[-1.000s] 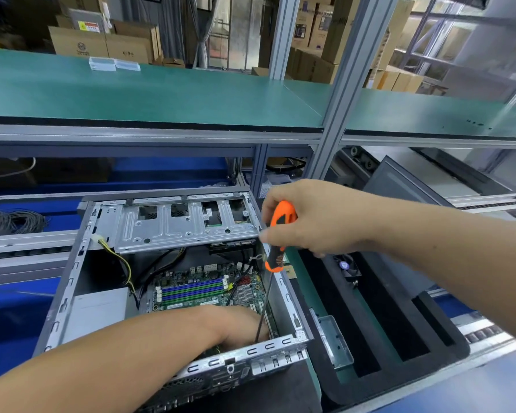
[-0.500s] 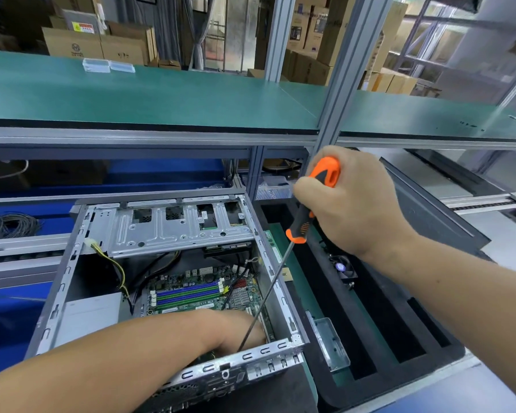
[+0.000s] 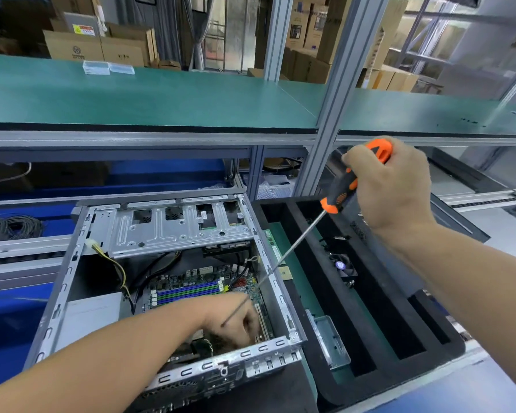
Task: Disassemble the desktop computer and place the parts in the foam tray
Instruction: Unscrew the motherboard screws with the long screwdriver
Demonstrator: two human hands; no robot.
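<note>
Screwdriver, grasped by right hand, slanted down-left into the case toward left hand, whose grip I cannot tell.

Green shelf, stacked cardboard boxes

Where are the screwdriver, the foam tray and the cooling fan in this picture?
screwdriver [image 3: 341, 195]: head view, on its orange-and-black handle.
foam tray [image 3: 329, 281]: head view, on a black divider wall.
cooling fan [image 3: 341, 265]: head view, on its hub.
</note>
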